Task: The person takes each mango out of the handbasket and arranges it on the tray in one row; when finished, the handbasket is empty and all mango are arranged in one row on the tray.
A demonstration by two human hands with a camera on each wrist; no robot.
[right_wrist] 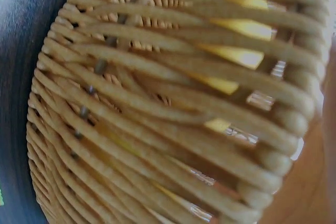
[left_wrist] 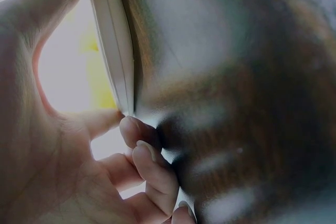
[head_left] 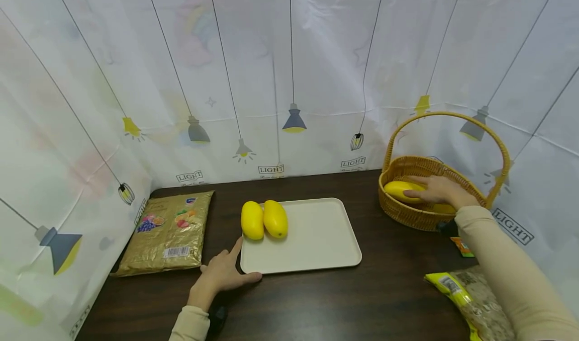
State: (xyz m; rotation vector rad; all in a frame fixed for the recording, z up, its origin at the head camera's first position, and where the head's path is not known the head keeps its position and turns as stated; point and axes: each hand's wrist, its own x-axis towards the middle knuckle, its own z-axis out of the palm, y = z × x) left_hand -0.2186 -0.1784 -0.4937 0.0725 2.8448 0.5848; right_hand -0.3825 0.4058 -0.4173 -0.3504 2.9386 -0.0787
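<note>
A dark wooden table (head_left: pixel 371 301) is carrying a gold snack bag (head_left: pixel 169 233) at its left, a cream tray (head_left: pixel 316 240) in the middle, a wicker basket (head_left: pixel 422 218) at the right rear, a yellow-edged packet (head_left: pixel 470 301) at the near right, and what is possibly a small orange wrapper (head_left: pixel 462 246) just behind it.

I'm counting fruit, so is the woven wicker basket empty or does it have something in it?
Not empty. The woven wicker basket holds a yellow oval fruit under the right hand; more yellow shows behind the hand.
</note>
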